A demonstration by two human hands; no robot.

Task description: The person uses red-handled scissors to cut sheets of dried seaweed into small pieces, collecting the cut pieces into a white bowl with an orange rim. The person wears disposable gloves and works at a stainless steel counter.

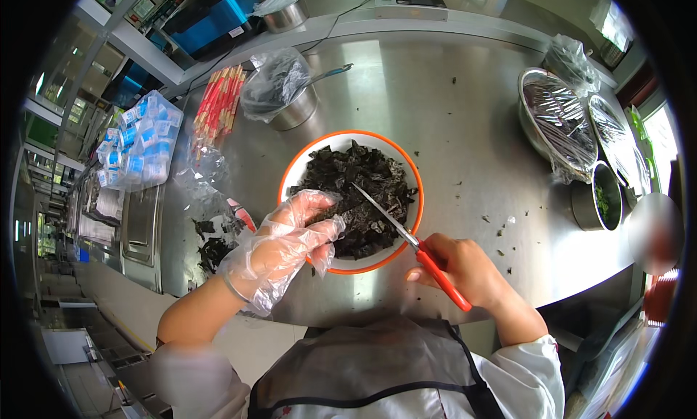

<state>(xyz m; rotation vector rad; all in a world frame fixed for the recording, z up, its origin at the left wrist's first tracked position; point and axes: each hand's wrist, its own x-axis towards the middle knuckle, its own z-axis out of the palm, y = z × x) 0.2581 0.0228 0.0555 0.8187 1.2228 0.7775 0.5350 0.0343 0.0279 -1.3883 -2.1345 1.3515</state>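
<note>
A white bowl with an orange rim holds a heap of dark dried seaweed pieces. My left hand, in a clear plastic glove, is over the bowl's near left side. Its fingers pinch dark seaweed, mostly hidden behind them. My bare right hand grips red-handled scissors at the bowl's lower right. Their blades reach over the heap, tips pointing up and left; they look nearly together. Left of the bowl, more seaweed lies by a torn clear plastic wrapper.
Beyond the bowl stands a steel pot with a plastic bag and a utensil handle. Red-wrapped chopsticks and a bin of small cups are left. Film-covered bowls and a pot with chopped greens line the right. Scraps dot the steel table.
</note>
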